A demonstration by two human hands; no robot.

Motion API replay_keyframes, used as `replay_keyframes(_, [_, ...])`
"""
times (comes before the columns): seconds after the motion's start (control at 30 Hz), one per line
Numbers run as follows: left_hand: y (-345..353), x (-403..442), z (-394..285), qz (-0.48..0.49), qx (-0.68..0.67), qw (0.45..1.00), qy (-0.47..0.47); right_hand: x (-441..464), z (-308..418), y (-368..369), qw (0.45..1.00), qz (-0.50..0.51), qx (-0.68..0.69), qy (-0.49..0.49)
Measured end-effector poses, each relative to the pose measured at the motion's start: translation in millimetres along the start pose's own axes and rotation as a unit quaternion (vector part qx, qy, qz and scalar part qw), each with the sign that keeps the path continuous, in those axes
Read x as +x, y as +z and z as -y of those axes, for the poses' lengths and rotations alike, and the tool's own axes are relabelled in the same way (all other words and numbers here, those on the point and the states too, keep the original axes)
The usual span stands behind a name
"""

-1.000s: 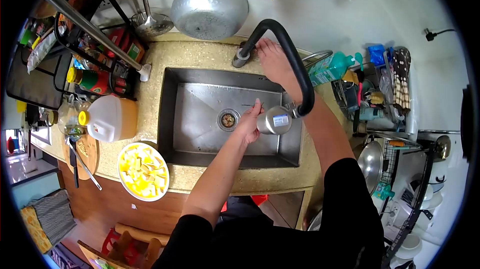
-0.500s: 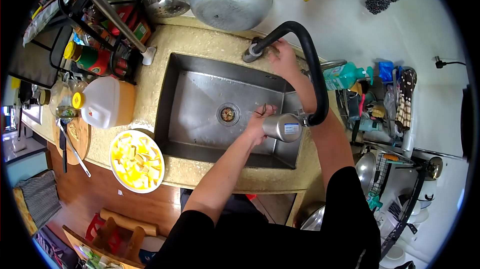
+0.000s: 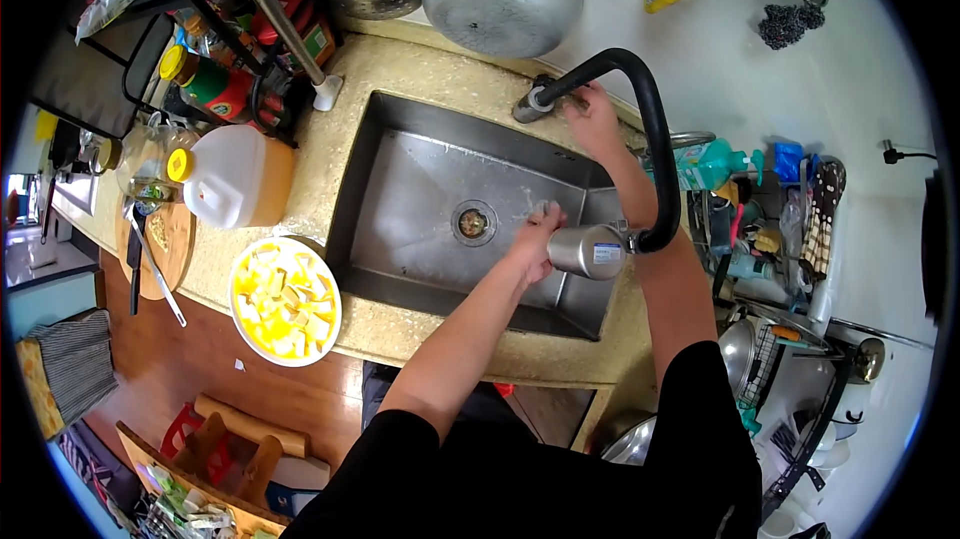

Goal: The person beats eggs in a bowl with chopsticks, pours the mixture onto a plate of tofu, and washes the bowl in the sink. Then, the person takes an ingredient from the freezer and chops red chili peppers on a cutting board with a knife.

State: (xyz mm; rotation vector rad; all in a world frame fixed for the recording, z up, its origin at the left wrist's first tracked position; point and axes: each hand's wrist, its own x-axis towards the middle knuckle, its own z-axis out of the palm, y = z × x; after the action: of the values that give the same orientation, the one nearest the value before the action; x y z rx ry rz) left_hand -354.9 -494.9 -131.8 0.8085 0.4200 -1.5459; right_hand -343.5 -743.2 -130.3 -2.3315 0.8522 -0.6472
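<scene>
Over the steel sink (image 3: pixel 470 284), my left hand (image 3: pixel 537 239) is beside the silver cylinder head (image 3: pixel 588 252) of the black faucet (image 3: pixel 650 129). Its fingers are curled, with a wet-looking glint at their tips; whether they hold anything I cannot make out. Behind the sink, my right hand (image 3: pixel 594 124) reaches past the faucet's curved neck to its base (image 3: pixel 533 104). The fingers close around a small part there that looks like the faucet handle, mostly hidden by the hand. The drain (image 3: pixel 473 223) holds small food scraps.
A white bowl (image 3: pixel 240 324) of yellow-and-white cut pieces stands on the left counter edge. Behind it are a yellow-capped jug (image 3: pixel 235 179) and a cutting board (image 3: pixel 178 239) with a knife. A large pot lid (image 3: pixel 505 4) leans at the back; a teal bottle (image 3: pixel 705 167) stands right.
The camera view has shifted, so the scene sits further right. My left hand's fingers have curled in more beside the faucet head. My right hand stays at the faucet base.
</scene>
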Motion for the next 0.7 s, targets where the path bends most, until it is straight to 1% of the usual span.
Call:
replay_keyframes(0.03, [3.3, -4.5, -1.2, 0.016, 0.015, 1.000, 0.011, -1.0, 1.5, 0.6, 1.000, -0.003, 0.018, 0.008])
replay_keyframes(0.1, [5.1, -11.3, -1.3, 0.047, 0.046, 0.997, 0.031, 0.2, 3.8, -2.1, 1.000, 0.011, -0.016, 0.005])
replay_keyframes(0.13, [0.2, -6.3, 2.4, 0.040, 0.037, 0.998, 0.017, -0.1, 5.3, -3.5, 0.999, 0.018, -0.033, 0.003])
replay_keyframes(0.2, [-5.0, 0.9, 2.6, 0.029, 0.017, 0.999, -0.009, -0.9, 6.9, -2.6, 1.000, 0.016, -0.015, 0.003])
replay_keyframes(0.3, [1.2, -5.4, -7.5, -0.046, 0.034, 0.997, -0.055, -0.3, 2.7, 2.6, 1.000, 0.010, 0.003, 0.006])
replay_keyframes(0.4, [-5.5, 4.5, 5.7, 0.042, -0.007, 0.999, 0.026, -0.7, -7.0, 4.8, 0.999, 0.006, 0.034, 0.016])
replay_keyframes(0.5, [-8.6, 11.3, 4.0, 0.075, -0.037, 0.997, -0.001, 0.2, -6.3, 4.9, 0.998, 0.013, 0.051, 0.027])
replay_keyframes(0.6, [-11.8, 27.0, 3.4, 0.045, -0.077, 0.996, -0.016, 2.3, -0.9, 0.8, 0.998, 0.025, 0.051, 0.036])
replay_keyframes(0.7, [-0.2, 8.8, 0.7, 0.030, 0.064, 0.997, 0.010, 4.2, 2.6, 1.3, 0.996, 0.028, 0.066, 0.045])
